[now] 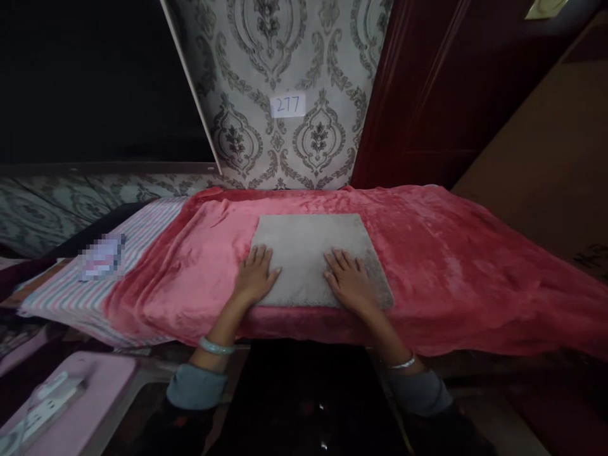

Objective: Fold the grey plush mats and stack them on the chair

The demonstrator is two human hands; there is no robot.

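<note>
A grey, short-piled rectangular mat (304,253) lies flat on a pink-red plush blanket (190,266). On the mat's left edge rests my left hand (255,275), palm down, its fingers stretched out and thumb apart. My right hand (350,280) lies palm down on the right part of the mat, fingers spread and pointing away from me. Neither hand grips anything. The blanket is slightly rumpled around the mat and hangs over the near edge.
At the left end, a striped cloth (142,228) shows beneath the blanket, with a pixelated item (101,258) on it. A dark screen (95,82) stands behind. A power strip (45,408) lies on a pink stool (102,380) at lower left. A large brown board (546,139) leans at right.
</note>
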